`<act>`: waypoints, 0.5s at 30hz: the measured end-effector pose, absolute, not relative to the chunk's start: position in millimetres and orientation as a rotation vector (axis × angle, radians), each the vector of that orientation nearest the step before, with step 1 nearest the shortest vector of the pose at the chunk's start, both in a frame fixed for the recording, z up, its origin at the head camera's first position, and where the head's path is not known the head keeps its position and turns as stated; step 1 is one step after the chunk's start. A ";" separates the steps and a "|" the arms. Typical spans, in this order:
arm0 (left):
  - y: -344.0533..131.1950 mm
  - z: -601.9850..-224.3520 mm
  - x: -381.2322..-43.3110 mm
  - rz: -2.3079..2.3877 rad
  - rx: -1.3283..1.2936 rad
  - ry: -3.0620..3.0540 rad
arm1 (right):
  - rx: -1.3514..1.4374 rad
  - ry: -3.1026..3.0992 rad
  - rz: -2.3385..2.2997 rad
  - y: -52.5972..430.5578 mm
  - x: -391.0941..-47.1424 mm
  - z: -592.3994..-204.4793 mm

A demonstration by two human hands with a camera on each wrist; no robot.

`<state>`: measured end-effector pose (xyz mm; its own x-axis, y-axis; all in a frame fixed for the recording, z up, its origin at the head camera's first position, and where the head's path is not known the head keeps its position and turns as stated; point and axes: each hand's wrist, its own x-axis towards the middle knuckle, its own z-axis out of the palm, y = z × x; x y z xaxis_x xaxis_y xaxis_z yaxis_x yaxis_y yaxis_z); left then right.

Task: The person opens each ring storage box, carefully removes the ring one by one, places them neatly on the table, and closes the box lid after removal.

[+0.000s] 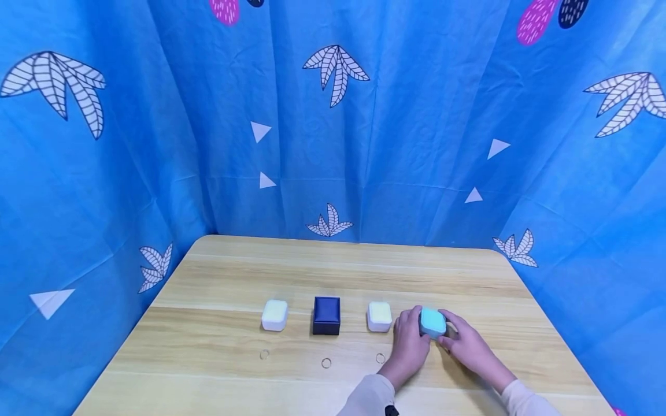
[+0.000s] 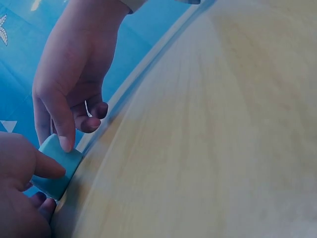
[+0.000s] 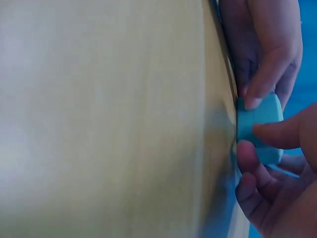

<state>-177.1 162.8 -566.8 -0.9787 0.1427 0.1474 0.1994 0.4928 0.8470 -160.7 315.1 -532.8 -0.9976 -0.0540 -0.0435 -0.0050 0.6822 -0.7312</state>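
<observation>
A turquoise ring box (image 1: 433, 322), closed, is at the right end of a row of small boxes. My left hand (image 1: 410, 348) grips its left side, with the thumb (image 2: 49, 167) on the front face. My right hand (image 1: 468, 345) pinches the right side between thumb and fingers, and in the right wrist view its thumb (image 3: 277, 133) lies across the turquoise face. The box sits low at the tabletop. Just left of my left hand stands a white ring box (image 1: 379, 316), and a thin ring (image 1: 380, 358) lies in front of that one.
Further left along the row are a dark blue ring box (image 1: 326, 316) and another white ring box (image 1: 274, 315). In front of them lie a gold-coloured ring (image 1: 326, 363) and a faint ring (image 1: 264, 354). A blue patterned curtain (image 1: 343, 150) surrounds the wooden table (image 1: 343, 266).
</observation>
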 end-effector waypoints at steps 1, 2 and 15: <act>162.5 -566.6 -177.0 -1.524 -0.313 -2.660 | -0.054 2.788 -1.264 316.7 -161.8 -532.6; 162.3 -566.4 -176.9 -1.522 -0.320 -2.661 | -0.059 2.749 -1.304 318.5 -163.2 -532.6; 162.8 -568.7 -178.8 -1.519 -0.313 -2.660 | 0.056 2.802 -1.244 316.0 -163.1 -532.2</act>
